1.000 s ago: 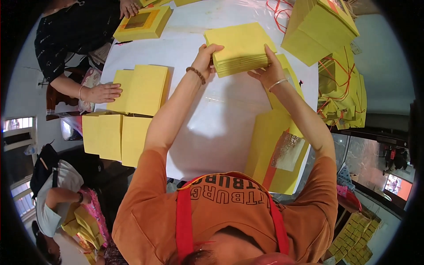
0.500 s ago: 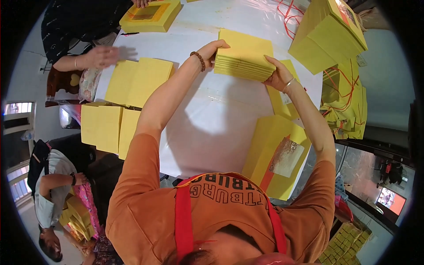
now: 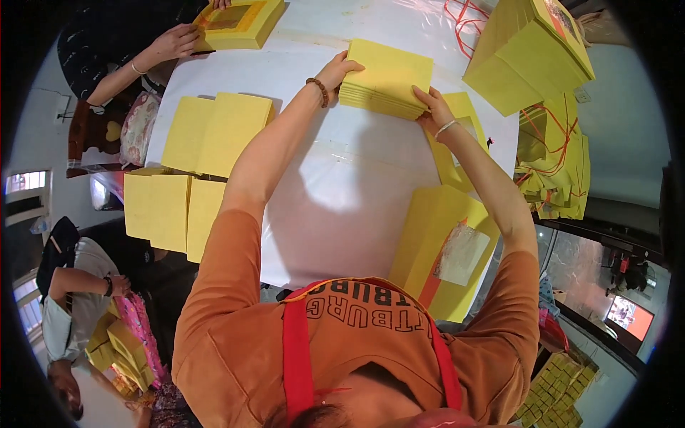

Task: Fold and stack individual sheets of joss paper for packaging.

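Both my hands grip one stack of yellow paper sheets over the far middle of the white table. My left hand closes on its left side, the thumb lying on top. At the right near corner my right hand clasps it, thumb on the top face. Toward me the layered edges of the stack show. Partly under my right forearm lies a flat yellow sheet with a pale patch. Nearer me on the right sits a thick yellow paper pile with a red strip and a silvery square.
Yellow stacks lie at the table's left, with more stacks below them. A tall yellow block stands far right near red cord. Across the table, a co-worker's hand touches a yellow bundle. Another person sits lower left.
My hands and the stack have shifted slightly up and left, and the stack's layered edge shows less. The co-worker's hand has moved up to the far bundle.
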A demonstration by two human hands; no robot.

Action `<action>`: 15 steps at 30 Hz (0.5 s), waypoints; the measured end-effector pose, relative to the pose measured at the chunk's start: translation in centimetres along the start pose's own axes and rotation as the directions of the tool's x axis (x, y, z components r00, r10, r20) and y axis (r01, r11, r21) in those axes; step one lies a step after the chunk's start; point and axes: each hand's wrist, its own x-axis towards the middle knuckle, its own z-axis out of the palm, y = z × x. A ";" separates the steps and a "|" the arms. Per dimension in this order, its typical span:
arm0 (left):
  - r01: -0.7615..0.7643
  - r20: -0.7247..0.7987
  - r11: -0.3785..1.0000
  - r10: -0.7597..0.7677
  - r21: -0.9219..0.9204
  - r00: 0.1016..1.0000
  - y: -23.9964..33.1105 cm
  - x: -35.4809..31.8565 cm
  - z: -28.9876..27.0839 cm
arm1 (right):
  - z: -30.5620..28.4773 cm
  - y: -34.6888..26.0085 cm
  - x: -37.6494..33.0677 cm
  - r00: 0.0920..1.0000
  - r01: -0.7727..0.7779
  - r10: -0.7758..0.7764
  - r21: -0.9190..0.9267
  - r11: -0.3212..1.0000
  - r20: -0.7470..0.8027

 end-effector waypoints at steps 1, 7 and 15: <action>0.013 0.007 1.000 -0.013 -0.001 1.000 0.0 0.2 -0.2 | 0.2 -0.1 0.2 0.999 -0.041 0.042 -0.041 0.998 0.025; -0.018 0.057 1.000 0.017 0.010 0.998 -0.2 0.5 -1.4 | 1.7 0.8 -0.1 0.999 -0.018 0.017 -0.037 0.999 -0.036; -0.233 -0.146 0.865 0.326 0.444 0.934 0.1 -0.6 -2.1 | 1.5 1.2 0.5 0.995 -0.004 -0.009 -0.133 0.991 -0.098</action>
